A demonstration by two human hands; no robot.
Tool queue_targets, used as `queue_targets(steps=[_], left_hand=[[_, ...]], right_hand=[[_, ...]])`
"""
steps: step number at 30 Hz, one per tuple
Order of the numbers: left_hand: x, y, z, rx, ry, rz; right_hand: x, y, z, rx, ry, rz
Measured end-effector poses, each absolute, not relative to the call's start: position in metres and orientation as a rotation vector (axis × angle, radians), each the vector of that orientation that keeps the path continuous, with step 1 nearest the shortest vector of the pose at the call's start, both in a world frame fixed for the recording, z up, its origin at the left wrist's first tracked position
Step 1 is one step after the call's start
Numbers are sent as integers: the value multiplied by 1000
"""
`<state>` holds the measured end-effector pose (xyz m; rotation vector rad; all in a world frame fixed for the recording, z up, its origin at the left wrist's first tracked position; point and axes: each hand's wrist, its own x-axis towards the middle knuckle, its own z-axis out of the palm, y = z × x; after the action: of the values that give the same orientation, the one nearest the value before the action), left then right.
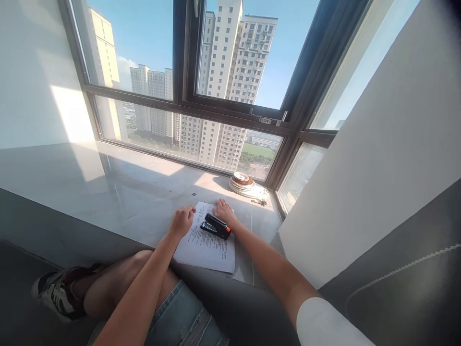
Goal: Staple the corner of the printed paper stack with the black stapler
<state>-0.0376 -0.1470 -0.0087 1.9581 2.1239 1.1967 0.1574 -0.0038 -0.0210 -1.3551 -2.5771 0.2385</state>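
Printed paper: lay between the hands and extended nearside of them. Left hand: fingers curled, at the paper's left edge; whether they pinched it could not be told. Right hand: fingers outstretched, palm down, at the far right corner. Black stapler: rested on the paper, just nearside of the right fingers, ungripped. Step, as judged: steadying the paper. Taking up the stapler would have called for drawing the right hand back.

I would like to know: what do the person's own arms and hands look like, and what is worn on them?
The left hand and right hand wear no gloves, and no watch shows. A white sleeve covers the visible upper end of the right arm; the left arm is bare as far as it shows.
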Motion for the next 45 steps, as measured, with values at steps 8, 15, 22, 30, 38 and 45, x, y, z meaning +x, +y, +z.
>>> queue_targets(steps=[8, 15, 22, 30, 38, 45], left_hand=[[-31, -140, -29, 2259, 1856, 916], [-26, -144, -26, 2272, 1930, 765], [-24, -147, -20, 2289, 1996, 739], [-20, -151, -7, 2273, 2055, 715], [-22, -151, -7, 2272, 2074, 775], [-23, -150, -12, 2273, 2108, 765]], right_hand=[[171, 2, -20, -1323, -2566, 261], [165, 16, -20, -1193, -2546, 352], [175, 20, -9, -1089, -2335, 450], [192, -35, 21, -959, -2206, 616], [197, -95, 23, -851, -2621, 167], [204, -95, 26, -845, -2545, 188]])
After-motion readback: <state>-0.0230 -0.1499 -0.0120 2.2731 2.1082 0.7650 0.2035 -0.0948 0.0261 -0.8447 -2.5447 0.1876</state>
